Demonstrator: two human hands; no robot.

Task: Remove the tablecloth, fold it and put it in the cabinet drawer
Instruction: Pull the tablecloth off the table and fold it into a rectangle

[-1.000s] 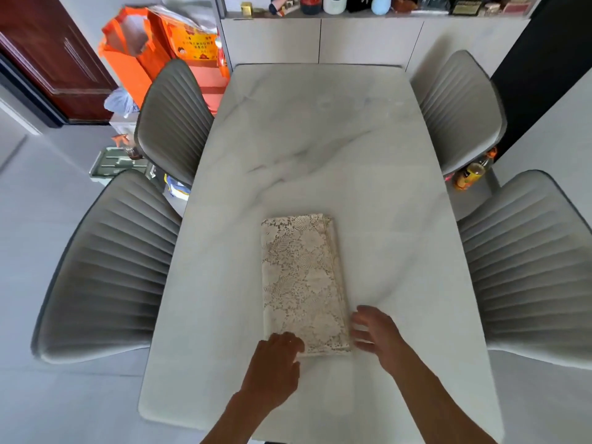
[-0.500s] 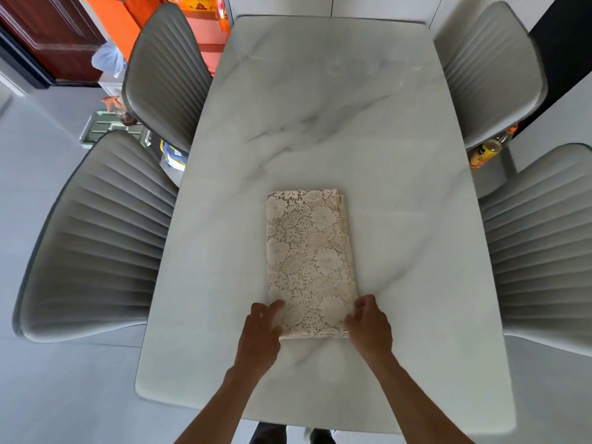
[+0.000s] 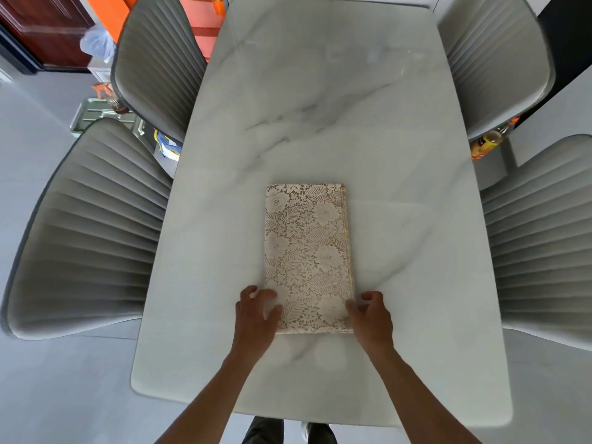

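Observation:
The cream lace tablecloth (image 3: pixel 307 248) lies folded into a narrow rectangle on the white marble table (image 3: pixel 320 107), its long side running away from me. At the cloth's near left corner my left hand (image 3: pixel 256 318) has its thumb on top and its fingers curled at the left edge. My right hand (image 3: pixel 371 318) mirrors it at the near right corner, with the thumb on the lace and curled fingers beside the right edge. The cloth still lies flat on the table. No cabinet drawer is in view.
Two grey ribbed chairs stand at the left (image 3: pixel 93 225) (image 3: pixel 160 59) and two at the right (image 3: pixel 541 238) (image 3: pixel 496 56). An orange bag (image 3: pixel 198 14) and clutter sit on the floor at the far left, a bottle (image 3: pixel 487 142) at the right.
Both hands have closed in on the cloth's near corners, thumbs now on top. The view has tilted down, so the far cabinet has left the frame.

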